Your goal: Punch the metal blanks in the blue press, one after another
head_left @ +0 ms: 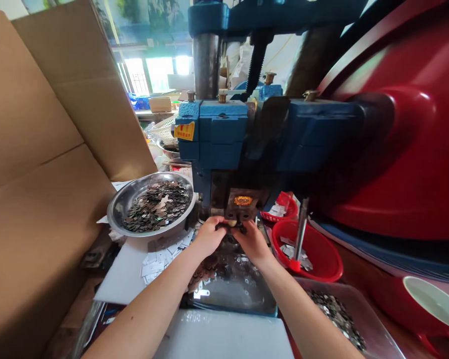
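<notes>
Both my hands meet under the die of a blue press machine [224, 134]. My left hand [208, 235] is closed, pinching a small dark metal part at the die. My right hand [251, 241] is closed too, its fingertips on the same small piece right beside the left. What exactly they pinch is too small to name. Below my wrists lies a clear plastic tray [243, 291] with a few metal pieces.
A steel bowl [124, 202] heaped with dark metal pieces sits left of the press. Red plastic bowls [318, 252] stand at the right, with a big red machine cover [404, 129] behind. Cardboard sheets [41, 164] wall off the left. A tray of metal parts [340, 319] lies lower right.
</notes>
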Motion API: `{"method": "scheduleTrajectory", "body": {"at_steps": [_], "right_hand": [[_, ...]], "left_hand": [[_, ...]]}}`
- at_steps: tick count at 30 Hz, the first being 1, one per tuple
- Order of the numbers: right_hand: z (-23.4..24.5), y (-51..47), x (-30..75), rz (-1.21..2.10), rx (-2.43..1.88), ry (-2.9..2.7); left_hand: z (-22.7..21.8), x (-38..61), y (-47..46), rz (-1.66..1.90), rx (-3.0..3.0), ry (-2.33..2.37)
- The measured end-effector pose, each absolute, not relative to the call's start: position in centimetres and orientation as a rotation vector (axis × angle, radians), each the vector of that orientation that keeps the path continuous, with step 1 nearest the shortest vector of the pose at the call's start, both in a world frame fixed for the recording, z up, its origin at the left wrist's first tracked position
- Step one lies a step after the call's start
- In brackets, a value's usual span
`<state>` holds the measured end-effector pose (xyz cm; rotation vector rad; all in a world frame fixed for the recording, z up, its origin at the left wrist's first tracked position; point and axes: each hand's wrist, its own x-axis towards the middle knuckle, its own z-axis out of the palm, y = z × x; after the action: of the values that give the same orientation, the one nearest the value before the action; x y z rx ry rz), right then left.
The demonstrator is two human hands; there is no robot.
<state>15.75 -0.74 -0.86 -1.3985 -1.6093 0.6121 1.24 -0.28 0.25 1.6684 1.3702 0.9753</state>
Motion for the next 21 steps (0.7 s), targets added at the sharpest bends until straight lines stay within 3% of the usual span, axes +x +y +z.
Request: {"method": "scheduleTrajectory", "body": {"at_steps": [8,15,21], "right_hand": [[-0.2,-3.8,17.1,0.548,-1.391,-1.531],[-0.8,-8.9,19.8,0.628,-1.465,-1.630],[-0.9,-10.8,21.4,0.576,-1.544,-1.739]], "left_hand": [[2.4,-1.4,-3.6,1.214,1.836,1.462],[1.6,-2.1,-8.8,0.499,2.409,1.269],[1.4,-1.6,-9.0,0.323,2.448,1.296]]}}
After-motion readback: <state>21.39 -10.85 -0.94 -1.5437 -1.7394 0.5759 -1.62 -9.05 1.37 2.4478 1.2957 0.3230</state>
